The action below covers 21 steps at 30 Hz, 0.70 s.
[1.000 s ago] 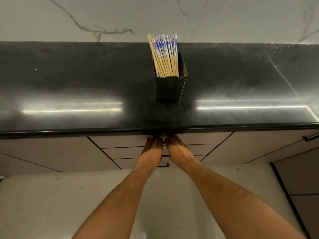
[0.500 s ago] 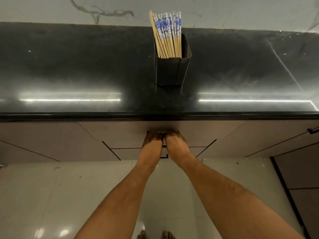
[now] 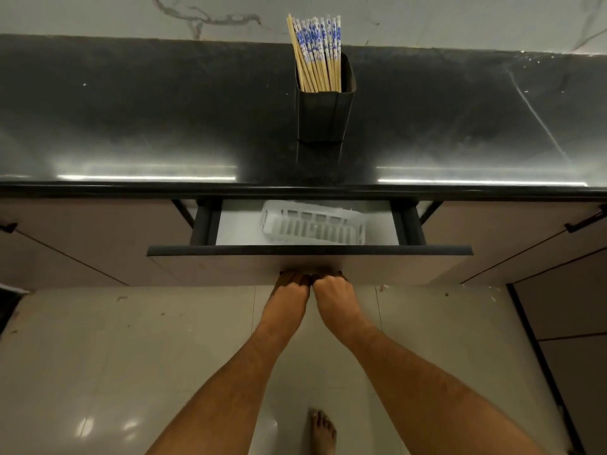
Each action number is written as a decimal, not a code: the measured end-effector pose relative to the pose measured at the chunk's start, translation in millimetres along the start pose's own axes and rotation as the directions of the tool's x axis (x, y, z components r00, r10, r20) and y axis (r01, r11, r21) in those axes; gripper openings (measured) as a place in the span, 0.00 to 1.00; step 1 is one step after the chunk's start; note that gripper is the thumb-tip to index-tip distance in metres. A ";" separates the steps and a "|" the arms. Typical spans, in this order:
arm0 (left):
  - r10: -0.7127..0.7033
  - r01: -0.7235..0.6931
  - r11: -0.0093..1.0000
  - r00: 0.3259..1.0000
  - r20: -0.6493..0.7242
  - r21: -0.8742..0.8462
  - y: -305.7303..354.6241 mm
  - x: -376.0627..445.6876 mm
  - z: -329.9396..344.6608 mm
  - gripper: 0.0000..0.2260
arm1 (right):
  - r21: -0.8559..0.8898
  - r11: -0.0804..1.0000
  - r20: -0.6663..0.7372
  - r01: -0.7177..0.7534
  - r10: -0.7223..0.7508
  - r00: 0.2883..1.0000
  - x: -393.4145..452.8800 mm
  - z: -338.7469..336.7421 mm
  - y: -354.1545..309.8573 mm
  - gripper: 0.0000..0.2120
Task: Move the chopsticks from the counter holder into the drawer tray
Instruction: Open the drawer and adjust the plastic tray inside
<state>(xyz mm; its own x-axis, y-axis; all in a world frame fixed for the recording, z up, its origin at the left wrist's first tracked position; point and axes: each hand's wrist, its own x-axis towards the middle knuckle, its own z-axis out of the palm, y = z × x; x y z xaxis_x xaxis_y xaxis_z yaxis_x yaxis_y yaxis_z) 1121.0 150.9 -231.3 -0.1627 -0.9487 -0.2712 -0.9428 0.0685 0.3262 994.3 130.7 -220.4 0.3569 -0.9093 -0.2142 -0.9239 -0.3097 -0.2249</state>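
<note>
1. The drawer (image 3: 308, 262) is only partly out; pull it straight and evenly; the white tray (image 3: 313, 224) lies inside.
2. The left hand (image 3: 290, 292) and right hand (image 3: 333, 290) curl on its lower edge, side by side.
3. The chopsticks (image 3: 317, 54) stand in the holder (image 3: 325, 116) on the counter.

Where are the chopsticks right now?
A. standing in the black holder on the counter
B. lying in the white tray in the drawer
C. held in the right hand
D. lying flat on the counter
A. The chopsticks stand upright in the black holder on the counter; the white tray in the open drawer shows none, and both the left hand and right hand grip the drawer front.
</note>
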 end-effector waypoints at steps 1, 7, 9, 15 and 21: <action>0.006 -0.006 1.000 1.000 0.001 -0.008 0.0 -8.9 3.8 0.11 | 0.007 1.000 -0.013 0.001 -0.001 1.000 -10.4 3.5 -2.5 0.08; 0.023 -0.023 0.990 1.000 -0.004 -0.140 2.8 -70.4 28.9 0.17 | 0.028 0.999 -0.072 -0.041 0.043 0.997 -70.4 24.9 -21.3 0.10; 0.036 -0.033 0.988 0.999 0.015 -0.149 2.7 -93.2 40.3 0.18 | 0.023 0.998 -0.066 -0.060 0.062 0.996 -93.9 33.3 -27.4 0.10; 0.018 0.008 0.947 0.997 0.079 -0.321 10.1 -157.9 70.2 0.17 | 0.031 0.996 -0.052 -0.084 0.086 0.995 -162.4 58.2 -44.4 0.11; 0.049 -0.042 0.974 0.998 0.026 -0.222 14.8 -215.8 82.2 0.20 | 0.019 0.996 -0.043 -0.084 0.085 0.995 -212.2 76.4 -55.7 0.12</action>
<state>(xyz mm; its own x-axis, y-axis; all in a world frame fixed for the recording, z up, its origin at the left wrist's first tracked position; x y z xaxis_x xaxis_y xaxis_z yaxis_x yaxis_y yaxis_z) 1118.2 382.1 -242.4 -0.2166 -0.9357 -0.2785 -0.8472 0.0384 0.5299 980.6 362.1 -235.1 0.2708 -0.9434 -0.1914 -0.9479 -0.2267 -0.2237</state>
